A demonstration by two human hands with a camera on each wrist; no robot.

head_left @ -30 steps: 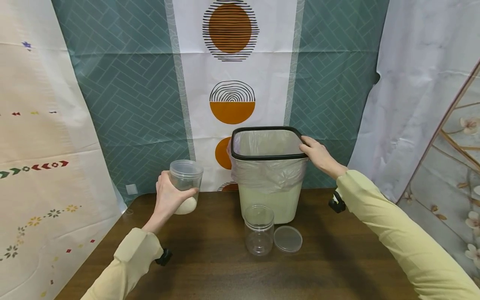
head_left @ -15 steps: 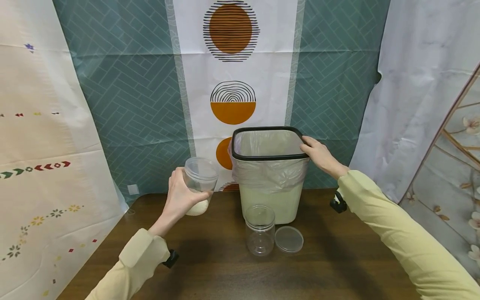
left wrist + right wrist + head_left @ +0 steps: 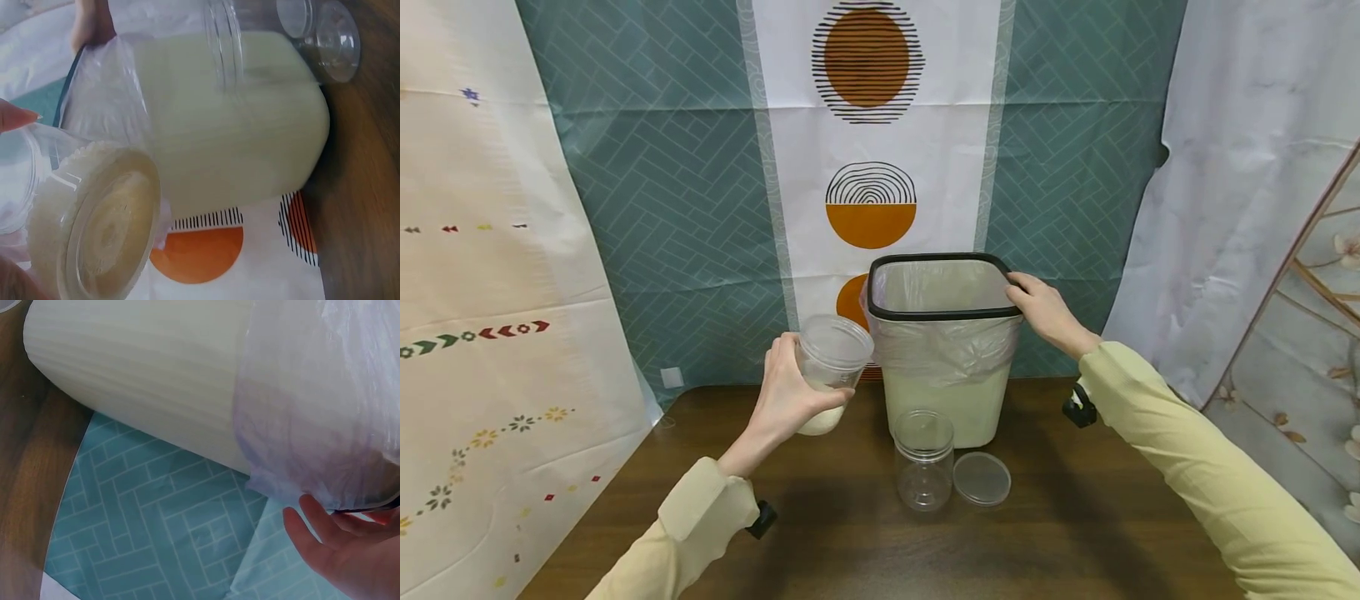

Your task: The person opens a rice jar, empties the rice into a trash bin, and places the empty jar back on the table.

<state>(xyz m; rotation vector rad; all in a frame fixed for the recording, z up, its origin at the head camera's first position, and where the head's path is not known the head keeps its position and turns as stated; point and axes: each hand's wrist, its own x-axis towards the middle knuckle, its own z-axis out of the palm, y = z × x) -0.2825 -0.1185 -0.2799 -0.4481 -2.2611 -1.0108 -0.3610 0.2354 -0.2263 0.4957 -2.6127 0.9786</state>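
My left hand [image 3: 790, 396] grips a clear plastic jar [image 3: 835, 346] by its side, above the table and left of the bin. The jar tilts to the right, and white grains that look like rice [image 3: 53, 215] lie in its bottom. My right hand [image 3: 1047, 312] holds the black rim of a pale green trash bin [image 3: 943, 408] at its right side. In the right wrist view, fingers [image 3: 319, 525] show below the rim, outside the bag. A thin translucent bag [image 3: 947, 346] lines the bin and folds over its outside.
A second clear jar [image 3: 923, 475] stands upright in front of the bin, looking empty. A round clear lid [image 3: 982, 478] lies flat to its right on the dark wooden table [image 3: 850, 550]. Patterned cloths [image 3: 685, 208] hang behind and at both sides.
My left hand has carried the jar of grains to the right, toward the bin, and the jar leans more. The right hand stays at the bin's rim.
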